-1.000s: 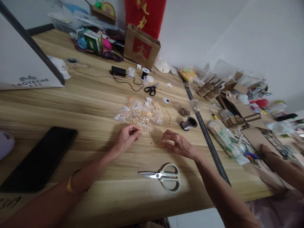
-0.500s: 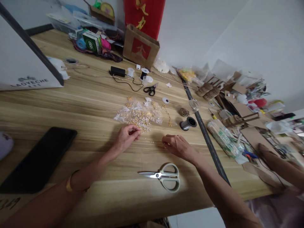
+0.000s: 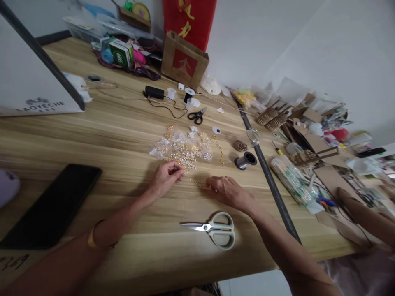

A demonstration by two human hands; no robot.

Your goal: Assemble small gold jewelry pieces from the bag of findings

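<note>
My left hand (image 3: 165,176) is closed in a pinch at the near edge of a heap of small gold and silver beads (image 3: 184,158). Whatever its fingertips hold is too small to make out. Just to the right, my right hand (image 3: 228,191) rests low over the table, its fingers pinched on one end of a thin gold chain (image 3: 201,186). The chain's other end points left toward the heap. Clear plastic bags (image 3: 160,148) of beads lie around the heap. Nearer to me lie cream-handled scissors (image 3: 220,230), blades pointing left. A longer gold chain (image 3: 219,152) lies beyond my right hand.
A wire spool (image 3: 245,160) and a cluster of dark beads (image 3: 240,145) stand at the right, by a black strip (image 3: 274,189). Black scissors (image 3: 196,116) lie farther back. At left is a black phone (image 3: 52,205). Another person's arm (image 3: 367,211) reaches in at far right.
My right hand has shifted slightly left, and more of the thin gold chain shows at its fingertips. My left hand keeps its pinch beside the beads.
</note>
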